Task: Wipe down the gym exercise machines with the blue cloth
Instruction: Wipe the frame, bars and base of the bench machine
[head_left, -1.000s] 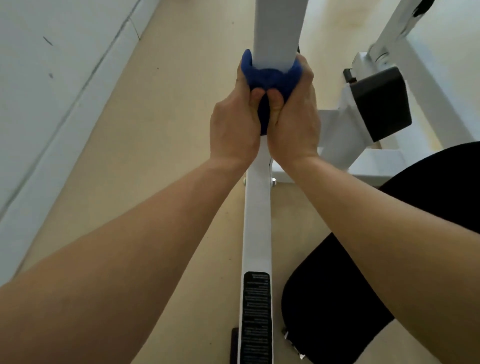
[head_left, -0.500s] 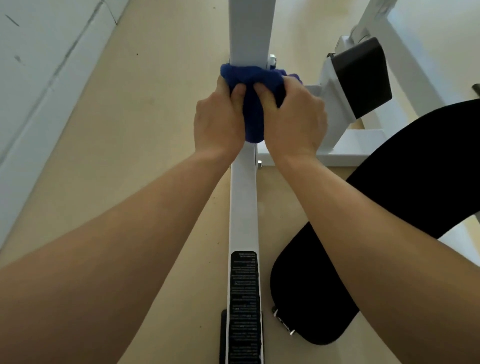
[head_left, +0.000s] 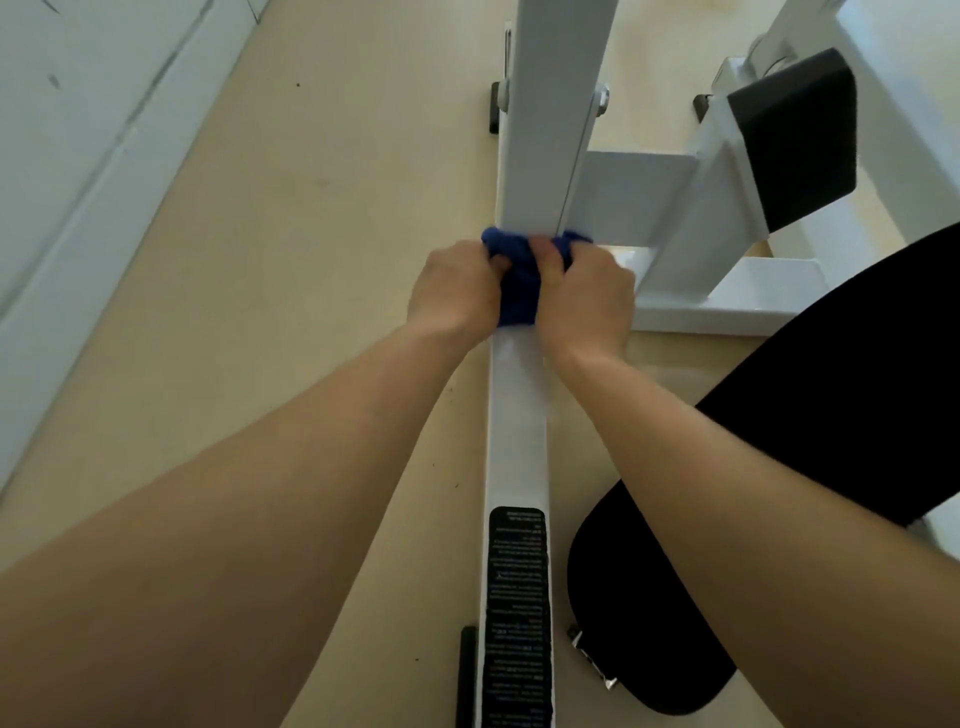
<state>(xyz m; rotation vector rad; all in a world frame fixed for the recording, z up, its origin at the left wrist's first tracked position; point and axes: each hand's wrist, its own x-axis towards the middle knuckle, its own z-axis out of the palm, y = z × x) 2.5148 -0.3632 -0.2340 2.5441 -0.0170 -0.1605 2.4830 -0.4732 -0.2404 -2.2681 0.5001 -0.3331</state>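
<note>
low on the white upright post (head_left: 545, 130), right where it meets the floor rail (head_left: 517, 415), the blue cloth (head_left: 519, 280) is wrapped round the metal; left hand (head_left: 452, 291) and right hand (head_left: 587, 296) both clutch it, fingers curled tight; beside the post, a black pad (head_left: 795, 140) on its bracket.

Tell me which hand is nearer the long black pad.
Right. The right hand lies between the white bar and the long black pad; the left hand is beyond the bar.
</note>
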